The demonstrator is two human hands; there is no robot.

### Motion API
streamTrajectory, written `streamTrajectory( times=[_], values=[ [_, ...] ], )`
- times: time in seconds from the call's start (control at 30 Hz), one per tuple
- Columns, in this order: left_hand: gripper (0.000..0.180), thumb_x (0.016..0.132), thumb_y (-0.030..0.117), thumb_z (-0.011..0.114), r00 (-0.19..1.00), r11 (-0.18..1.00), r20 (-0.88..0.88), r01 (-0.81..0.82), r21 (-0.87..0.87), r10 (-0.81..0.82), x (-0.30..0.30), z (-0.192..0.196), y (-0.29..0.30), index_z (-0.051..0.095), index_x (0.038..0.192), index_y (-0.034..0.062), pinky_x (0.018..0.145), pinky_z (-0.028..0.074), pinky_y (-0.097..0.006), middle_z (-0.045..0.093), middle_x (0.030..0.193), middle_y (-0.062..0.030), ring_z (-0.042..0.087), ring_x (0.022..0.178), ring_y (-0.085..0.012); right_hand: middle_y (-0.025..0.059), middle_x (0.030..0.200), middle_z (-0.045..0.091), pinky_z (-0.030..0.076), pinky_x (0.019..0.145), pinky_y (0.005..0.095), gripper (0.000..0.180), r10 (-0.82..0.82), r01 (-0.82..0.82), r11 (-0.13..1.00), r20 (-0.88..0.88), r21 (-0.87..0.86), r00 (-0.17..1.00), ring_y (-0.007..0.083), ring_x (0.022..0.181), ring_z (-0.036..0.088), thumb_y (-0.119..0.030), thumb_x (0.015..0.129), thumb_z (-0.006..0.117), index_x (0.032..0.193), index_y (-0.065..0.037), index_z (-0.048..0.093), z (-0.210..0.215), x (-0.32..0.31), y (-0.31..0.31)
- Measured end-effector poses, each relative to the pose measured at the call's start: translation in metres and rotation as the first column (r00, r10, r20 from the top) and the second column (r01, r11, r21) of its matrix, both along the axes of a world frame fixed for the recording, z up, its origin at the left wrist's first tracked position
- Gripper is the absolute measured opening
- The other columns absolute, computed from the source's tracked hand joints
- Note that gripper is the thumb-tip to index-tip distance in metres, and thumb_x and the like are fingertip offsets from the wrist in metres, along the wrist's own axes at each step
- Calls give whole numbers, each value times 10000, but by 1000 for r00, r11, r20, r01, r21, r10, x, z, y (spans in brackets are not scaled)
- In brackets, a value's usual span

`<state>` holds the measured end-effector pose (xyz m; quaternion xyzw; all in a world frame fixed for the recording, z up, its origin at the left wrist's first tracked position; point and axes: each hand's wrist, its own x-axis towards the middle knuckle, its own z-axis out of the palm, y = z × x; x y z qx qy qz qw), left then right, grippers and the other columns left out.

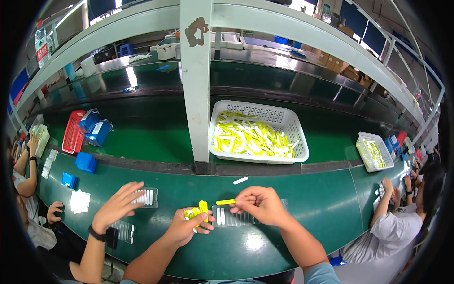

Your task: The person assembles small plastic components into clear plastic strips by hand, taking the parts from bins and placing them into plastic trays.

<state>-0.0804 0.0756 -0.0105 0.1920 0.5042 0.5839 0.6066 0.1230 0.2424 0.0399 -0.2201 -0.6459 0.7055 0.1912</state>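
A bunch of short flat sticks (203, 207), bright yellow and white with rounded ends, is gripped in my left hand (188, 224). My right hand (263, 205) pinches one yellow stick (225, 202) by its end and holds it level. Under that stick lies a clear plastic tray (239, 219) with narrow slots; white sticks (220, 216) stand in its left slots, and my right hand hides part of its right end. A single white stick (240, 180) lies loose on the green work surface beyond the tray.
A white basket (302, 154) heaped with yellow and white sticks stands behind a pale post (195, 94). At left, a co-worker's hand (118, 207) reaches over another slotted tray (150, 199). Blue packets (86, 162) and a red basket (73, 131) are farther left; people work at right.
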Motion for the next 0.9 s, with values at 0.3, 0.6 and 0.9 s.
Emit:
streamTrajectory(
  times=[0.3,0.6,0.9],
  values=[
    [275,949,97,679,998,998,-3,64,-2,-64,4,8,-1,620,1124,-107,487,515,-245,711,955,-169,702,701,-168,154,1032,736,576,875,284,163,-24,31,998,-142,48,990,181,1002,720,27,941,643,1096,75,660,-1,3,-2],
    [261,947,99,687,999,1000,54,5,-29,-3,2,1,-2,639,1110,-98,419,411,-211,705,923,-139,624,612,-109,13,883,703,494,681,315,168,-272,102,85,-75,991,959,213,732,654,-25,729,772,876,-78,712,33,5,-31],
    [237,930,122,721,997,999,77,13,-31,-10,3,7,-2,675,1066,-66,422,409,-205,706,919,-115,622,624,-95,54,1266,613,382,1010,460,222,-279,-102,136,137,985,950,233,1156,553,-216,820,725,1020,-118,725,-41,13,-61]
  ],
)
